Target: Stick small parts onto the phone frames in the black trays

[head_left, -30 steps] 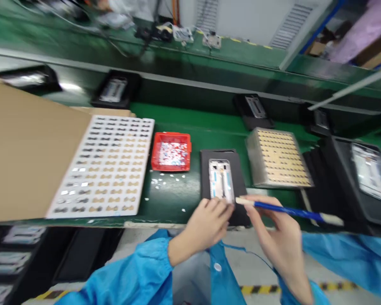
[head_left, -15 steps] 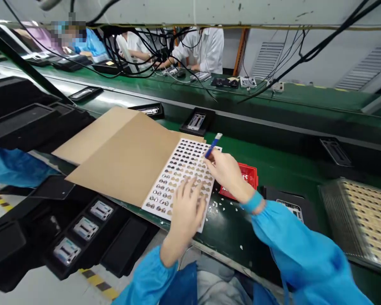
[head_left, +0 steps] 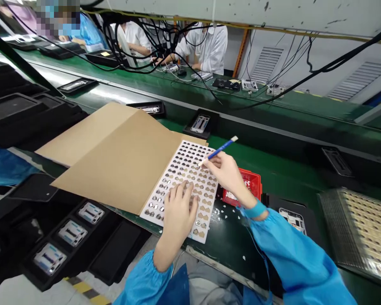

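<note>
The left hand (head_left: 178,212) lies flat, fingers spread, pinning the parts sheet (head_left: 186,182) to the desk (head_left: 266,161); the right hand (head_left: 227,171) pinches a blue pen (head_left: 219,150), tip down on one part.

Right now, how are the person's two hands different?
The left hand lies flat, fingers spread, pressing on the white sheet of small parts; the right hand is curled around a blue pen-like tool. The left hand holds nothing, while the right hand aims the tool's tip at the sheet. Both are bare, with blue sleeves.
</note>
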Motion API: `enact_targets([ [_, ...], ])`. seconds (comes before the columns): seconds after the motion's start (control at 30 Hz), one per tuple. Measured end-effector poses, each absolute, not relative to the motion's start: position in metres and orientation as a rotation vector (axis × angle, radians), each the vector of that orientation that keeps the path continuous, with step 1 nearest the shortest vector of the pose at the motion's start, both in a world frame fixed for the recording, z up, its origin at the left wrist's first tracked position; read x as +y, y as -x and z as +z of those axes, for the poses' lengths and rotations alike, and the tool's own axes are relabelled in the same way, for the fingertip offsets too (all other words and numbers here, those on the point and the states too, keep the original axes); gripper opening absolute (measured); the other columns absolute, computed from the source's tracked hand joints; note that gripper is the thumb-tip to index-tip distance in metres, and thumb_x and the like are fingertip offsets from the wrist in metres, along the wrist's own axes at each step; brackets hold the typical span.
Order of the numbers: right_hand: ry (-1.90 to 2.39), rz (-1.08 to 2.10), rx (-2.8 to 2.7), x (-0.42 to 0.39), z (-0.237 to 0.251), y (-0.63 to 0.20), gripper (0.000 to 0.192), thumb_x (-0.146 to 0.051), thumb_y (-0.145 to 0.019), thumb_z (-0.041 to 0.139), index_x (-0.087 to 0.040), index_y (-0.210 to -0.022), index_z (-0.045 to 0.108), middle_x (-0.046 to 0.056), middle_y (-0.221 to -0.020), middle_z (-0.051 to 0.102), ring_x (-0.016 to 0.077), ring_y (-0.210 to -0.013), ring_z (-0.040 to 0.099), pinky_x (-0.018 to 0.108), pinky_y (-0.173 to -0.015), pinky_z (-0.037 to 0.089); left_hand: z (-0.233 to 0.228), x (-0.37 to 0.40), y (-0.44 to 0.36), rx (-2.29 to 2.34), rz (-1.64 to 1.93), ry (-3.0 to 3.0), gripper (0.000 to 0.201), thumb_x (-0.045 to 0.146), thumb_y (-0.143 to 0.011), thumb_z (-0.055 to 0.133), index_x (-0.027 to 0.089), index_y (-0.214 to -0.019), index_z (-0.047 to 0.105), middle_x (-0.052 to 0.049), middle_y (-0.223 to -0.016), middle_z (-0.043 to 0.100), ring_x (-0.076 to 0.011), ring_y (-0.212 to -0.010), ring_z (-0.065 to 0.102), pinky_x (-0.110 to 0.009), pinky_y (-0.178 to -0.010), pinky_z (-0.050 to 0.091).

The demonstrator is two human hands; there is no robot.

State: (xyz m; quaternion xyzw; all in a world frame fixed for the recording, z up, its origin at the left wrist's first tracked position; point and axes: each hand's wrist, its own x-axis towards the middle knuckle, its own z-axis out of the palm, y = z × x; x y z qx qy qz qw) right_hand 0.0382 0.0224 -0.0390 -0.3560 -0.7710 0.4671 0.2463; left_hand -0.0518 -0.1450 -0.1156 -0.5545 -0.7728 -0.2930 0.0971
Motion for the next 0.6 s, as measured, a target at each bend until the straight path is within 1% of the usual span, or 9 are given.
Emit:
enact_targets([
  [0.07,0.903,1.584,-1.906,0.015,-0.028,-0.076,0.023,-0.040,-0.101,0.076,-0.019,-0.109,0.069,0.010,-0.097,0.085,0.0259,-0.088,0.085,0.038,-0.081,0.070,-0.103,-0.150,0.044,-2.276,-1.027,1.663,0.033,0.025,-0.111,0.046,0.018,-0.131,0.072,-0.014,-0.132,0.078,-0.0340,-0.128,0.068,-0.053,-0.104,0.055],
  [0.1,0.894,1.665,-1.853,0.011,-0.022,-0.099,0.030,-0.046,-0.099,0.078,-0.020,-0.110,0.069,0.010,-0.098,0.085,0.0259,-0.088,0.085,0.039,-0.081,0.071,-0.095,-0.154,0.036,-2.253,-1.122,1.711,0.032,0.023,-0.112,0.046,0.020,-0.132,0.070,-0.012,-0.133,0.078,-0.0323,-0.131,0.067,-0.052,-0.107,0.055],
  [0.17,0.937,1.677,-1.801,0.003,-0.011,-0.150,0.037,-0.053,-0.095,0.083,-0.021,-0.111,0.071,0.010,-0.102,0.086,0.0264,-0.092,0.085,0.040,-0.083,0.072,-0.081,-0.162,0.014,-2.144,-1.322,1.893,0.031,0.019,-0.111,0.048,0.023,-0.135,0.067,-0.008,-0.133,0.078,-0.0274,-0.133,0.066,-0.047,-0.111,0.054],
  [0.23,1.047,1.539,-1.787,0.000,-0.003,-0.201,0.041,-0.056,-0.091,0.087,-0.023,-0.109,0.070,0.010,-0.106,0.085,0.0271,-0.097,0.084,0.040,-0.083,0.072,-0.074,-0.168,-0.015,-1.976,-1.467,2.148,0.032,0.015,-0.109,0.050,0.024,-0.136,0.066,-0.006,-0.131,0.078,-0.0234,-0.131,0.067,-0.041,-0.112,0.054],
  [0.27,1.109,1.429,-1.793,0.000,-0.002,-0.226,0.042,-0.057,-0.090,0.087,-0.023,-0.107,0.070,0.010,-0.106,0.085,0.0272,-0.099,0.084,0.039,-0.082,0.071,-0.073,-0.168,-0.031,-1.895,-1.493,2.275,0.031,0.015,-0.109,0.051,0.024,-0.135,0.067,-0.006,-0.129,0.078,-0.0228,-0.130,0.067,-0.039,-0.111,0.055],
  [0.33,1.216,1.185,-1.837,0.005,-0.006,-0.269,0.043,-0.061,-0.091,0.085,-0.024,-0.104,0.068,0.009,-0.103,0.085,0.0276,-0.099,0.084,0.040,-0.084,0.071,-0.080,-0.162,-0.063,-1.768,-1.463,2.489,0.030,0.016,-0.108,0.051,0.023,-0.130,0.070,-0.007,-0.127,0.078,-0.0242,-0.130,0.068,-0.040,-0.109,0.057],
  [0.4,1.279,0.972,-1.924,0.010,-0.016,-0.303,0.041,-0.062,-0.095,0.080,-0.024,-0.103,0.066,0.008,-0.098,0.084,0.0279,-0.097,0.084,0.043,-0.087,0.070,-0.092,-0.149,-0.093,-1.681,-1.382,2.622,0.032,0.016,-0.107,0.049,0.022,-0.127,0.072,-0.009,-0.129,0.077,-0.0263,-0.132,0.067,-0.041,-0.106,0.059],
  [0.5,1.310,0.796,-2.142,0.014,-0.033,-0.331,0.027,-0.051,-0.104,0.068,-0.024,-0.105,0.066,0.009,-0.099,0.084,0.0273,-0.093,0.084,0.043,-0.088,0.069,-0.112,-0.122,-0.126,-1.572,-1.281,2.671,0.033,0.015,-0.106,0.047,0.018,-0.127,0.073,-0.013,-0.137,0.075,-0.0289,-0.139,0.064,-0.041,-0.104,0.059],
  [0.6,1.315,0.703,-2.313,0.010,-0.045,-0.339,0.014,-0.036,-0.107,0.060,-0.024,-0.108,0.066,0.009,-0.105,0.084,0.0263,-0.092,0.084,0.041,-0.085,0.069,-0.126,-0.102,-0.141,-1.562,-1.138,2.651,0.031,0.017,-0.106,0.051,0.015,-0.130,0.072,-0.017,-0.143,0.072,-0.0309,-0.142,0.063,-0.041,-0.102,0.058],
])
